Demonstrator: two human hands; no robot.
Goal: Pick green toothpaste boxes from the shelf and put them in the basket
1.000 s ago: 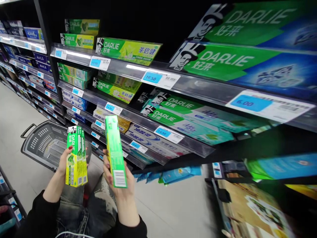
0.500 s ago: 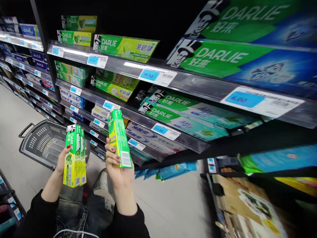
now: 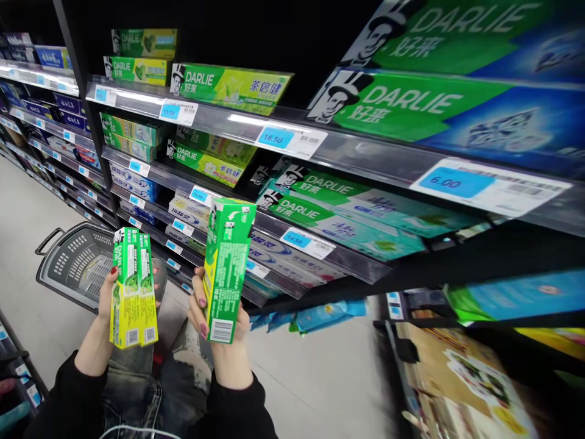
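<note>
Two green and yellow toothpaste boxes stand side by side, upright, in my left hand. Its thumb presses on their left edge and fingertips show at the right side. My right hand is closed around another green and yellow toothpaste box, held upright with its green printed side and barcode towards me. That box is in front of the lower shelves and apart from the boxes in my left hand. Behind my left hand is a grey shopping basket.
Shelves ahead carry rows of toothpaste boxes, with price tags along the clear shelf edges. Blue packs lie low down behind my right hand. A brown package is at lower right, beside the pale floor.
My right hand has turned its box so the green printed side faces me more fully, and the box appears larger. My left hand has turned its two boxes slightly, showing more of their yellow-green sides.
</note>
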